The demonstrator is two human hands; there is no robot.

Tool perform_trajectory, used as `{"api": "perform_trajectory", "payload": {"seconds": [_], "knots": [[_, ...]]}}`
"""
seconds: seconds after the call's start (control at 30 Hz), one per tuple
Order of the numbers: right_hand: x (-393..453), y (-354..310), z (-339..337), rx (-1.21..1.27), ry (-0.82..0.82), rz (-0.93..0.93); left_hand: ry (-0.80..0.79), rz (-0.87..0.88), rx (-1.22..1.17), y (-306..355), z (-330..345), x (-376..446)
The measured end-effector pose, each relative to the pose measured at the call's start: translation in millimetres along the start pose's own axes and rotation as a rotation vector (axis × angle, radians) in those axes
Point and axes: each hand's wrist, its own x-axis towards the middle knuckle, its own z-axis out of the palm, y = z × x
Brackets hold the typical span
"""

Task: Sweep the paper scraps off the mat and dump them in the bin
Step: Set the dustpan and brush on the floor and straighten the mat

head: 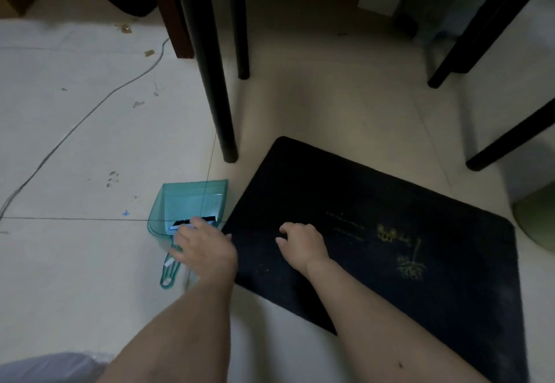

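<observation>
Left hand (204, 244) on teal dustpan (186, 205) beside dark mat (375, 232); right hand (303, 241) on mat.

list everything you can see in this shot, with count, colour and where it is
mat: one, black with a faint yellow print, on the floor at centre right
dustpan: one, clear teal, on the floor touching the mat's left edge
brush: one, black bristles, lying in the dustpan, partly hidden by the hand
furniture legs: several, black, standing beyond the mat
cable: one, grey, running across the floor at left
debris specks: a few, brownish, scattered on the floor at left
floor: pale tiles
left hand: over the dustpan's handle end, grip unclear
right hand: on the mat, fingers curled, holding nothing
</observation>
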Motion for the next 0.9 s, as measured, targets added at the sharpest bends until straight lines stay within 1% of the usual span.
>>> {"api": "perform_trajectory", "payload": {"seconds": [0.07, 0.13, 0.27, 0.37, 0.53, 0.6, 0.73, 0.8, 0.9], "knots": [[-5.6, 13.3, -8.1, 0.012, 0.017, 0.034, 0.019, 0.130, 0.043, 28.1, -6.5, -16.1], [-11.4, 30.2, -15.8, 0.027, 0.041, 0.081, -0.030, 0.255, 0.032, 55.4, -6.2, -33.6], [-18.1, 70.6, -25.2, 0.034, 0.070, 0.183, -0.198, 0.447, 0.050, 95.3, 10.6, -64.8], [-19.9, 101.6, -26.6, 0.040, 0.064, 0.258, -0.314, 0.520, 0.092, 113.3, 28.3, -82.5], [-31.0, 166.8, -7.8, 0.090, 0.015, 0.433, -0.525, 0.522, 0.197, 120.2, 69.9, -96.4], [-38.6, 201.9, 9.2, 0.146, 0.004, 0.612, -0.598, 0.506, 0.227, 121.1, 91.1, -99.6], [-62.9, 258.3, 34.7, 0.305, -0.050, 1.073, -0.716, 0.421, 0.332, 118.7, 124.4, -103.2], [-73.3, 279.8, 46.4, 0.359, -0.061, 1.205, -0.765, 0.354, 0.382, 118.2, 138.6, -101.9], [-80.7, 293.8, 58.9, 0.418, -0.051, 1.274, -0.823, 0.281, 0.412, 114.7, 151.5, -99.8]]}}
